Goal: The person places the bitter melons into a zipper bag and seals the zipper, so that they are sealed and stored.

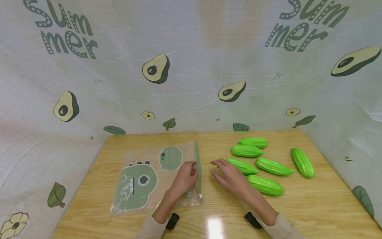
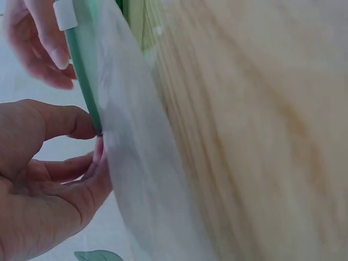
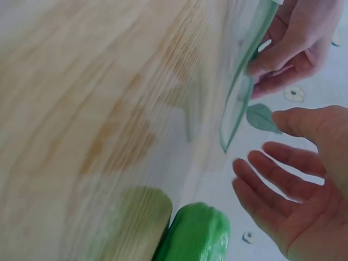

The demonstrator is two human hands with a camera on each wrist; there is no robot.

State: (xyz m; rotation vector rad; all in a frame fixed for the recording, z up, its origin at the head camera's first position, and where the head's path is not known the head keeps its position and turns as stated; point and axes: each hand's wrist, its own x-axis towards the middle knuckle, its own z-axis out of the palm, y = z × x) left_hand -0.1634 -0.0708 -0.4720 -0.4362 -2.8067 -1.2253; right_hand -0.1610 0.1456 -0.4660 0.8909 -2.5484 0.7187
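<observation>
A clear zip bag point(image 1: 165, 186) printed with a green one-eyed dinosaur lies flat on the table, its green zip strip point(image 1: 197, 166) on the right side. My left hand point(image 1: 185, 177) pinches the bag at the zip strip between thumb and fingers, as the left wrist view shows from close up. The white slider point(image 2: 66, 14) sits on that strip. To the right of the strip, my right hand point(image 1: 231, 176) is held with fingers spread and holds nothing. Just beyond it lies a bright green ridged gourd point(image 1: 243, 166); the hand partly hides its left end.
Several more green gourds point(image 1: 265, 185) lie on the right half of the wooden table point(image 1: 98, 186), one gourd point(image 1: 302, 162) apart at the far right. A white cloth point(image 1: 191, 109) printed with avocados hangs around the back and sides.
</observation>
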